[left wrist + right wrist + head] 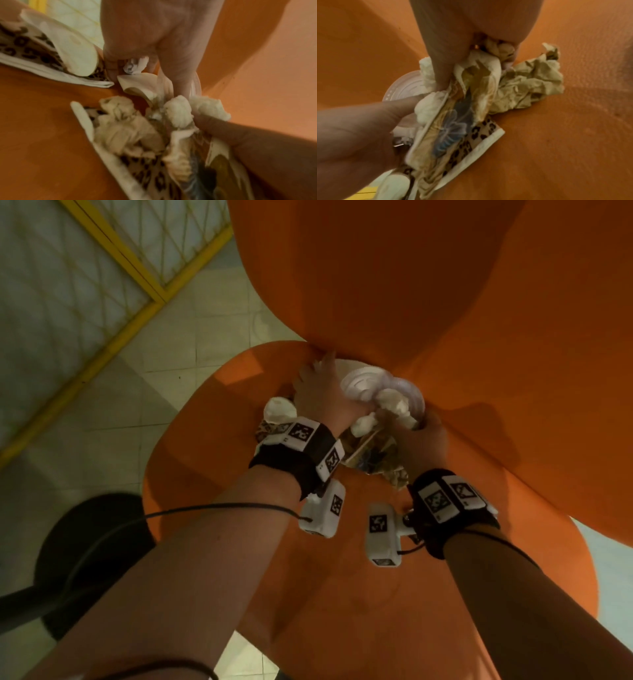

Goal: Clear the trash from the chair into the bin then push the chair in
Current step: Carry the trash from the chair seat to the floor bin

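A pile of trash [373, 446] lies at the back of the orange chair seat [342, 594], against the backrest [376, 268]. It holds a clear plastic lid [363, 385], white tissue [394, 402], leopard-print napkins [481, 135], a butterfly-print napkin [452, 129] and crumpled brownish paper [530, 86]. My left hand [318, 395] reaches into the pile's left side, its fingers curled around a small white paper scrap [135, 66] and the lid's edge. My right hand [424, 440] grips the bunched napkins and tissue from the right.
A second leopard napkin with a white curved piece [68, 44] on it lies left of the pile. A yellow-framed mesh panel [113, 251] stands at the upper left on the tiled floor [191, 337]. A black round base [92, 559] sits left of the chair.
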Demonstrator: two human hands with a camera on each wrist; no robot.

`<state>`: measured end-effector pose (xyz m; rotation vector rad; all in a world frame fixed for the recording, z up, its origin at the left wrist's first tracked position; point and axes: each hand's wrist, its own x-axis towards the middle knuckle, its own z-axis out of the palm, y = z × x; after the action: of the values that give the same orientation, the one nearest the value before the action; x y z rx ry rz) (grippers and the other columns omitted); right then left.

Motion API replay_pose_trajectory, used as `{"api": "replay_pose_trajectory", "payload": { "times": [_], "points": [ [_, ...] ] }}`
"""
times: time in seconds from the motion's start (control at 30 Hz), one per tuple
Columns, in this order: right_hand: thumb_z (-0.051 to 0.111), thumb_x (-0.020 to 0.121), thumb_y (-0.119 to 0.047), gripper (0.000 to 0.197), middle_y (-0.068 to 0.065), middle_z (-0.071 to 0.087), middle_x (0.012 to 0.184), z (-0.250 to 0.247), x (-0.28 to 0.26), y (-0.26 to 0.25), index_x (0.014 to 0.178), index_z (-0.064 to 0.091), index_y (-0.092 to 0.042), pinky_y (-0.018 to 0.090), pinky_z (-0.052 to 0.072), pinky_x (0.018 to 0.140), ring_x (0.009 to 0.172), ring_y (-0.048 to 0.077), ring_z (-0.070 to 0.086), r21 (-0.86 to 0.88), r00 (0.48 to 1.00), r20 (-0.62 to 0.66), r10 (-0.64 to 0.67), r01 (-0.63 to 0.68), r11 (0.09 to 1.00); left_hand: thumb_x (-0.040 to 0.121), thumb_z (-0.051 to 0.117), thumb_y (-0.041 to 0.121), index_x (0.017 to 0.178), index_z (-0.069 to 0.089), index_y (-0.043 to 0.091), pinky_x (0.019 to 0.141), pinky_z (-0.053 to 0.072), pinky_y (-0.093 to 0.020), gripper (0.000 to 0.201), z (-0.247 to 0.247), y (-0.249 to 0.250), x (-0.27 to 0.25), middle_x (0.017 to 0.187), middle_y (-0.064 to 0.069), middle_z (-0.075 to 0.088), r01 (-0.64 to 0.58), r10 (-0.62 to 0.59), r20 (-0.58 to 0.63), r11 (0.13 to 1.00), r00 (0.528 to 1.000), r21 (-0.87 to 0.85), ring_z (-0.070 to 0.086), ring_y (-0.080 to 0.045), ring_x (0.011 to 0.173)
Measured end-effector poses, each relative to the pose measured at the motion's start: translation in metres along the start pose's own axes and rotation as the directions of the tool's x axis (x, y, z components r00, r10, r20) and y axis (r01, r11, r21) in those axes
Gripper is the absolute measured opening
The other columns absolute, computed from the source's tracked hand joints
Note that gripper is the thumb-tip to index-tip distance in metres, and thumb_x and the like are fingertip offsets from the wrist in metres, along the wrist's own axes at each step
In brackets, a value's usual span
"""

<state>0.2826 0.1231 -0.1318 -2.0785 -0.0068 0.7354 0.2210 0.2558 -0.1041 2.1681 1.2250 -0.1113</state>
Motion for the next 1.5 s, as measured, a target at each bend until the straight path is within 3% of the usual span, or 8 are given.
{"api": "replay_pose_trajectory", "payload": {
  "times": [0.3,0.43,0.57,0.7,0.87,1.1,1.3,1.5],
  "points": [
    [0.064,0.087,-0.037,0.038,0.004,0.065,0.112,0.006,-0.008,0.002,0.119,0.054,-0.019,0.034,0.053,0.079,0.099,0.021,0.064,0.253,0.995,-0.011,-0.1,0.1,0.962,0.057,0.087,0.041,0.141,0.032,0.022,0.094,0.047,-0.033,0.102,-0.011,-0.006,0.004,0.139,-0.009,0.034,0.188,-0.135,0.14,0.835,0.981,-0.517,0.045,-0.026,0.123],
    [0.067,0.084,-0.04,0.017,-0.001,0.066,0.094,0.011,-0.007,-0.003,0.089,0.058,-0.026,0.035,0.052,0.074,0.086,0.015,0.063,0.287,0.996,-0.015,-0.091,0.091,0.954,0.053,0.09,0.034,0.136,0.039,0.01,0.085,0.052,-0.031,0.1,-0.006,-0.009,-0.003,0.128,-0.002,0.051,0.221,-0.167,0.145,0.758,0.975,-0.613,0.055,-0.02,0.112],
    [0.066,0.086,-0.029,0.025,0.002,0.051,0.071,0.008,-0.003,-0.001,0.077,0.053,-0.011,0.032,0.042,0.062,0.068,0.014,0.048,0.261,0.995,-0.054,-0.081,0.093,0.961,0.064,0.087,0.02,0.129,0.048,0.005,0.085,0.053,-0.031,0.077,-0.007,-0.014,-0.005,0.123,-0.007,0.059,0.247,-0.231,0.122,0.654,0.965,-0.715,0.059,-0.022,0.11],
    [0.059,0.087,-0.017,0.018,0.026,0.063,0.093,-0.003,0.002,0.008,0.093,0.058,0.0,0.04,0.048,0.07,0.077,0.027,0.056,0.104,0.989,-0.113,-0.1,0.111,0.988,0.056,0.087,0.026,0.125,0.053,0.007,0.093,0.053,-0.043,0.079,-0.026,-0.012,-0.011,0.12,-0.008,0.062,0.202,-0.205,0.089,0.638,0.975,-0.743,0.062,-0.022,0.108],
    [0.064,0.083,-0.042,0.05,0.027,0.057,0.078,-0.017,-0.011,0.013,0.089,0.054,0.007,0.043,0.049,0.063,0.069,0.032,0.055,0.051,0.984,-0.13,-0.124,0.132,0.99,0.055,0.087,0.024,0.129,0.051,0.013,0.09,0.054,-0.04,0.083,-0.056,-0.042,-0.022,0.124,-0.005,0.062,0.153,-0.244,0.006,0.585,0.97,-0.796,0.061,-0.021,0.11],
    [0.066,0.086,-0.03,0.024,0.002,0.052,0.067,-0.037,-0.032,0.024,0.072,0.054,-0.015,0.03,0.039,0.056,0.066,0.02,0.048,0.047,0.978,-0.17,-0.122,0.132,0.99,0.065,0.084,0.016,0.129,0.046,0.017,0.098,0.046,-0.039,0.074,-0.044,-0.079,-0.046,0.13,-0.003,0.052,0.246,-0.309,0.024,0.705,0.951,-0.666,0.052,-0.021,0.117],
    [0.063,0.088,-0.035,0.032,0.0,0.062,0.101,-0.031,-0.045,0.032,0.116,0.06,-0.019,0.04,0.053,0.08,0.093,0.024,0.062,-0.03,0.998,0.019,0.059,-0.058,0.998,0.069,0.082,0.018,0.143,0.032,0.019,0.093,0.032,-0.027,0.089,-0.031,-0.078,-0.043,0.143,-0.007,0.033,0.179,-0.201,-0.008,0.89,0.979,-0.42,0.037,-0.021,0.13],
    [0.071,0.078,-0.036,0.045,0.007,0.059,0.119,-0.011,-0.053,0.045,0.12,0.059,-0.024,0.037,0.052,0.084,0.1,0.024,0.061,-0.246,0.987,0.157,0.031,0.008,0.969,0.069,0.081,0.033,0.141,0.037,0.014,0.109,0.032,-0.047,0.086,-0.03,-0.082,-0.039,0.143,-0.012,0.041,0.164,-0.173,-0.047,0.975,0.984,-0.148,0.037,-0.032,0.132]
  ]
}}
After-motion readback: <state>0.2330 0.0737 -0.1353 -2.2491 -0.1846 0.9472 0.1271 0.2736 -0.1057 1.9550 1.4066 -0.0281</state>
